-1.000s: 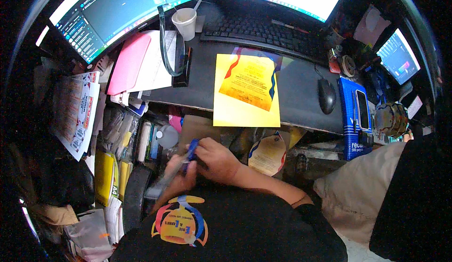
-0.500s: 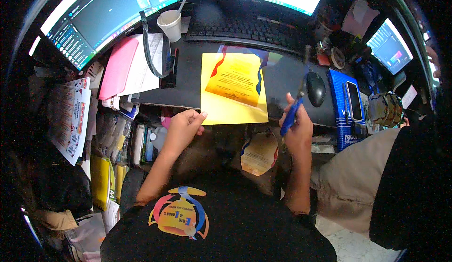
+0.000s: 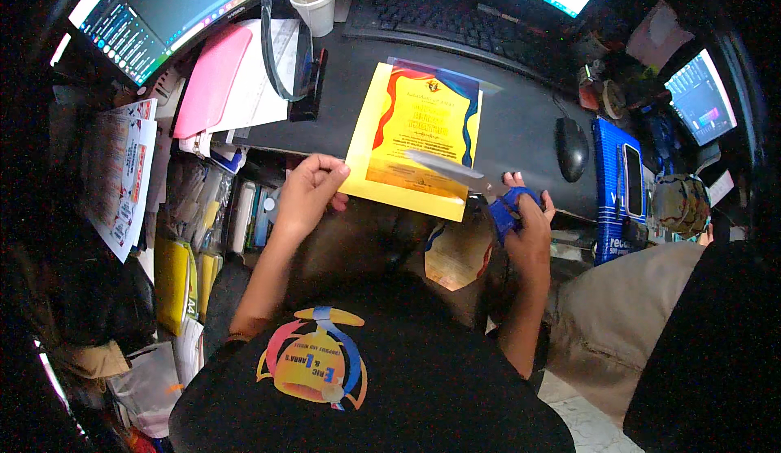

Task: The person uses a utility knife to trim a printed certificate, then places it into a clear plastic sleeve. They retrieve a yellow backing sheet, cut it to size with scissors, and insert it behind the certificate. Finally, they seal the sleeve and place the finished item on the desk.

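Observation:
My left hand [image 3: 307, 195] pinches the lower left corner of a yellow sheet [image 3: 413, 137] with a red and blue printed card on it, lying at the front edge of the dark desk [image 3: 521, 124]. My right hand [image 3: 527, 215] grips blue-handled scissors [image 3: 468, 180]. Their long blades point left across the lower part of the sheet. The blades look nearly closed.
A black mouse [image 3: 571, 147] and a blue box [image 3: 620, 193] lie right of the sheet. A keyboard [image 3: 455, 14], a paper cup [image 3: 316, 3], a pink folder [image 3: 213, 79] and monitors sit behind. Shelves of stationery [image 3: 203, 233] fill the left. Another person's tan trousers [image 3: 634, 323] are at the right.
My left hand came up from my lap and took the sheet's corner. My right hand carried the scissors up to the right, then brought their blades over the sheet.

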Action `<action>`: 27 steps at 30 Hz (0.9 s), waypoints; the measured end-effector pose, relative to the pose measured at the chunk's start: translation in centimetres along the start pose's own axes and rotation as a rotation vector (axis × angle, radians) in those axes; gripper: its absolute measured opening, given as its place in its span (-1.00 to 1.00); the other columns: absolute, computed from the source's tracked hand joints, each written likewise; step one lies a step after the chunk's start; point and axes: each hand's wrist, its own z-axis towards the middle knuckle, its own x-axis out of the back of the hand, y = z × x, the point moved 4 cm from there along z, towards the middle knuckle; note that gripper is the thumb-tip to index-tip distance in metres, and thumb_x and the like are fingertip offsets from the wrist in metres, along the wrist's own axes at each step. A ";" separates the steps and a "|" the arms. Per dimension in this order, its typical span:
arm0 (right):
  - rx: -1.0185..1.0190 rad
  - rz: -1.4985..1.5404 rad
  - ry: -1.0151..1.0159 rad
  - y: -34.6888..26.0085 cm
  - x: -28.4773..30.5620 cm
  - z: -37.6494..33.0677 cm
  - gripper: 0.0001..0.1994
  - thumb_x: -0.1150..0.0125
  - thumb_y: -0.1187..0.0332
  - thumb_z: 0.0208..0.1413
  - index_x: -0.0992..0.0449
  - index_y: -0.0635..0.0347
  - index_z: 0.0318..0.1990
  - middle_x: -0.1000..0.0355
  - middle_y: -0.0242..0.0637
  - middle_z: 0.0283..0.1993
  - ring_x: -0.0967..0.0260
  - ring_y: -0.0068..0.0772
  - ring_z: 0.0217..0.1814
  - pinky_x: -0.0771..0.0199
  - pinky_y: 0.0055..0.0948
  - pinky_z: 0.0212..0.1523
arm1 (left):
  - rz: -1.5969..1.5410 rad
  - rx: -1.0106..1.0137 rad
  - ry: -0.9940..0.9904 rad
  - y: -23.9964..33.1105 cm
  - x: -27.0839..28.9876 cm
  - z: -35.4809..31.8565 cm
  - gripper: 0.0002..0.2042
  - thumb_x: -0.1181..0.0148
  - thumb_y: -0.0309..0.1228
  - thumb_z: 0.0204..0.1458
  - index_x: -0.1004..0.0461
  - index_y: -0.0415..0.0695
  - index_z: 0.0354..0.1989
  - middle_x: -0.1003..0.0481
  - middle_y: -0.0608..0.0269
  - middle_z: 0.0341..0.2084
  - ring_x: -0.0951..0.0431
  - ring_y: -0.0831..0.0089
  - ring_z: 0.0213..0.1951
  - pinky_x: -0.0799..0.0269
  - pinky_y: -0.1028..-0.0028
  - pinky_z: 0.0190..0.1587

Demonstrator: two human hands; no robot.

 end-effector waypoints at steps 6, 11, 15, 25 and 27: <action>-0.012 0.050 0.076 0.9 -0.6 -0.4 -0.70 -0.22 0.52 -0.10 -0.45 0.11 -0.13 -0.41 -0.31 0.12 -0.21 -0.33 0.31 0.37 0.14 0.37 | 0.355 -0.119 0.162 0.9 0.2 -0.2 -0.79 -0.17 -0.30 0.09 -0.52 -0.22 -0.33 -0.41 0.40 -0.70 -0.34 0.71 -0.63 -0.22 0.64 -0.56; -0.019 0.118 0.087 1.2 -0.6 -0.8 -0.80 -0.22 0.48 -0.07 -0.46 0.12 -0.23 -0.48 -0.29 0.03 -0.27 -0.28 0.26 0.37 0.13 0.38 | 0.225 0.087 -0.044 1.4 0.0 -0.7 -0.74 -0.08 -0.25 0.13 -0.54 -0.21 -0.22 -0.51 0.31 -0.61 -0.46 0.67 -0.61 -0.26 0.64 -0.57; 0.003 0.159 0.117 0.8 -0.3 -1.0 -0.80 -0.21 0.48 -0.05 -0.48 0.13 -0.21 -0.49 -0.30 0.02 -0.31 -0.29 0.23 0.36 0.10 0.39 | 0.145 0.204 -0.125 2.0 -0.2 -0.5 -0.69 0.01 -0.25 0.18 -0.47 -0.22 -0.08 -0.56 0.15 -0.43 -0.62 0.45 -0.42 -0.37 0.63 -0.53; -0.048 0.261 0.173 0.3 0.3 -1.9 -0.73 -0.20 0.46 -0.02 -0.50 0.10 -0.11 -0.50 -0.33 -0.01 -0.31 -0.30 0.23 0.33 0.06 0.40 | 0.015 0.141 -0.228 3.2 -0.4 1.4 -0.66 0.04 -0.20 0.19 -0.44 -0.16 -0.01 -0.50 0.35 -0.57 -0.48 0.60 -0.63 -0.25 0.68 -0.63; -0.023 0.267 0.185 0.3 0.3 -2.0 -0.73 -0.21 0.45 -0.03 -0.50 0.10 -0.10 -0.50 -0.34 -0.01 -0.31 -0.31 0.23 0.33 0.05 0.40 | 0.064 0.117 -0.223 3.6 -0.7 1.9 -0.67 0.02 -0.19 0.19 -0.47 -0.17 -0.04 -0.50 0.35 -0.53 -0.48 0.61 -0.58 -0.29 0.68 -0.59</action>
